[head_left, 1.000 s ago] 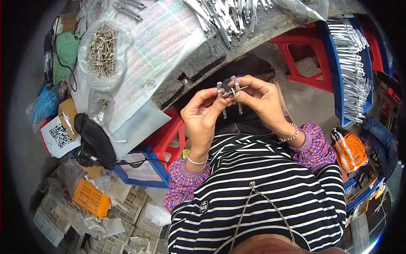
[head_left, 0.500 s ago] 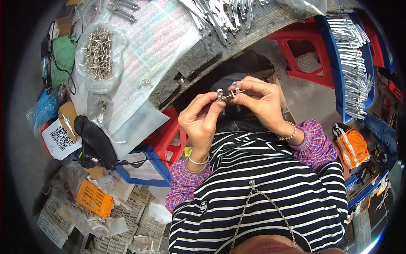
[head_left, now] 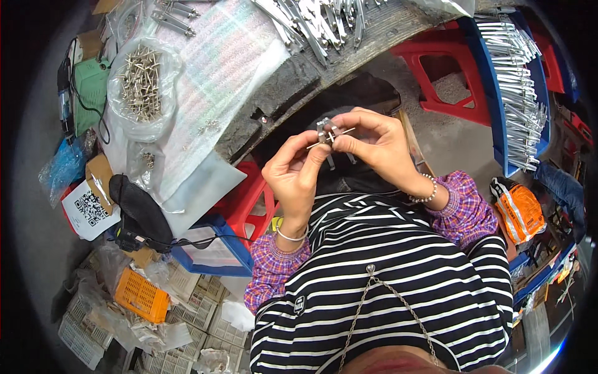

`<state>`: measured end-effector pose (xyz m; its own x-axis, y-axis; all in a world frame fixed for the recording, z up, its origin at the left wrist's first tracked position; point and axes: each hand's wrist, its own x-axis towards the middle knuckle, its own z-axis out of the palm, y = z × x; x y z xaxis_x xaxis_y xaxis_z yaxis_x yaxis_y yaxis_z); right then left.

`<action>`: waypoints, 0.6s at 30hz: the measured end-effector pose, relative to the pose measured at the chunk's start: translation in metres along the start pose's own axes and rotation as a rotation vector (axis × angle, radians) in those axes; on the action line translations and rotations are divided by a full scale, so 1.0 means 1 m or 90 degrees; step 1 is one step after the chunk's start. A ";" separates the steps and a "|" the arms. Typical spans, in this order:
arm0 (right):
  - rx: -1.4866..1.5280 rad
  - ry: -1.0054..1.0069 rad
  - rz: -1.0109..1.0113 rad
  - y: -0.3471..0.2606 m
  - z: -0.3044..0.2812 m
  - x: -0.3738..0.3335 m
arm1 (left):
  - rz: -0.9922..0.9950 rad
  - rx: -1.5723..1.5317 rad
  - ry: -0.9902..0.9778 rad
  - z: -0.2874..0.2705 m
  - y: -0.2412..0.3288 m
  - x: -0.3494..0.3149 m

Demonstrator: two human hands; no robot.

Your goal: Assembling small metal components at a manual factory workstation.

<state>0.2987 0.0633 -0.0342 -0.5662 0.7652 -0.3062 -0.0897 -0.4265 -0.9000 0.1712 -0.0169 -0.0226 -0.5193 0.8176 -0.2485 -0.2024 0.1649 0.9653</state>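
Above my lap, my left hand [head_left: 295,167] and my right hand [head_left: 377,146] meet, fingers pinched. Between their fingertips are shiny metal brackets [head_left: 325,127], brought close together around a thin cross-shaped pin [head_left: 331,136]. The pin's ends stick out on both sides. My left hand grips the bracket on the left, my right hand the one on the right. Slim metal legs show below the fingers, and the fingers partly hide how the parts join. A clear bag of similar cross-shaped pins [head_left: 142,87] sits on the table at the left.
Long metal strips [head_left: 311,28] lie on the worn table [head_left: 299,87]. A blue tray [head_left: 502,118] of metal strips stands at the right, beside a red stool [head_left: 448,75]. At the lower left are an orange basket [head_left: 141,295] and a black strap [head_left: 134,209].
The brackets, apart with the pin between them before, are now close together. My right hand has moved left and slightly up toward my left hand.
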 end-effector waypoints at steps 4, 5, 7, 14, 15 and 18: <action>-0.022 0.001 0.012 -0.002 -0.004 -0.001 | -0.029 -0.050 -0.034 -0.001 -0.001 0.002; -0.023 0.006 0.016 -0.001 -0.004 0.000 | -0.042 -0.053 -0.044 -0.002 0.000 0.003; -0.105 -0.013 -0.002 0.000 -0.005 0.003 | -0.073 -0.054 -0.054 -0.005 0.001 0.005; -0.118 -0.012 0.007 -0.004 -0.003 0.001 | -0.073 0.000 -0.038 -0.007 -0.001 0.004; -0.127 -0.007 -0.019 -0.001 -0.004 0.001 | -0.075 -0.004 -0.036 -0.006 -0.001 0.004; -0.082 0.005 -0.003 -0.002 -0.002 -0.002 | -0.063 0.012 -0.029 -0.006 -0.004 0.001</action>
<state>0.3022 0.0632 -0.0328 -0.5590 0.7717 -0.3034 0.0137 -0.3572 -0.9339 0.1662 -0.0201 -0.0268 -0.4596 0.8208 -0.3393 -0.2352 0.2560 0.9376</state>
